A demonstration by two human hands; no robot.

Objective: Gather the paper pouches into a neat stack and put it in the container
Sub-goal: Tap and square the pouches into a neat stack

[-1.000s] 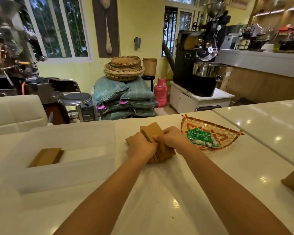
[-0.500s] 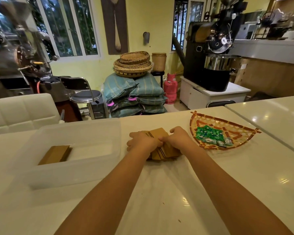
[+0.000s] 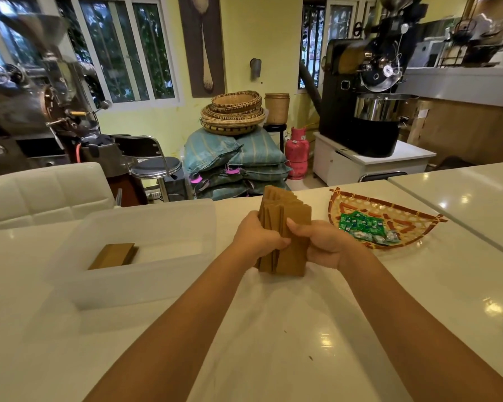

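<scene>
Both hands now grip a bundle of brown paper pouches (image 3: 285,227) stood on end on the white counter (image 3: 273,329); half a sec ago we had the same bundle lying flat under the knuckles, w/ only its top edges showing. Left hand (image 3: 256,239) is curled round the bundle's left side, fingers closed against the paper. Right hand (image 3: 323,243) clamps the right side, thumb (image 3: 295,227) laid across the front face. So the pouches sit squeezed between the two palms, their upper half rising clear above the fingers, lower edges at or just off the counter; we cannot tell which. Tops are uneven and fan apart slightly, not yet squared.

Taking the bundle as our landmark: to its left, close by, stands the clear plastic container (image 3: 145,274), w/ a small flat stack of pouches (image 3: 114,255) already lying in its left part. To the bundle's right, just past the right hand, a fan-shaped woven tray (image 3: 413,216) holds green sachets (image 3: 363,227). Behind the bundle, beyond the counter edge, are piled blue-green sacks (image 3: 233,158) topped w/ round baskets (image 3: 233,114), a pink gas cylinder (image 3: 296,152) to their right, and further right a black roasting machine (image 3: 360,105).
</scene>
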